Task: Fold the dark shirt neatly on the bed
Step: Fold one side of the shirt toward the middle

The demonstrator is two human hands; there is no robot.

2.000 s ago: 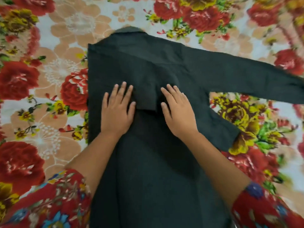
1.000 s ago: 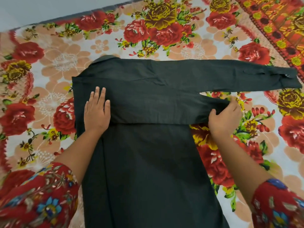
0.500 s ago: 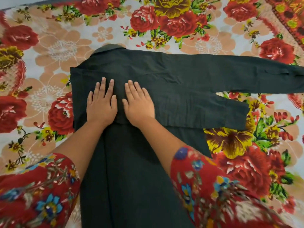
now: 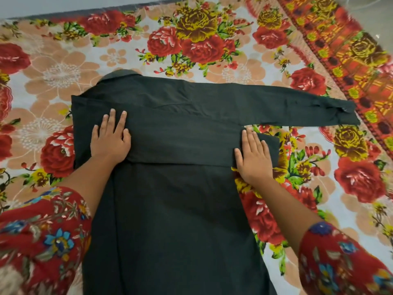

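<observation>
The dark shirt (image 4: 174,209) lies flat on the bed, collar at the far end, body running toward me. One sleeve is folded across the chest as a horizontal band (image 4: 182,145). The other sleeve (image 4: 297,107) stretches out to the right, its cuff near the sheet's patterned border. My left hand (image 4: 110,139) rests flat on the left end of the folded band, fingers straight. My right hand (image 4: 254,155) presses flat on the band's right end, where the cuff sticks out past the shirt's side.
The bed is covered by a floral sheet (image 4: 234,39) with red and yellow roses. A patterned orange border (image 4: 344,52) runs diagonally at the right. The bed's far edge and pale floor (image 4: 63,5) show at the top left.
My right hand has slid from beside the left hand out to the right end of the folded sleeve. The left hand has stayed in place. The view has shifted slightly.
</observation>
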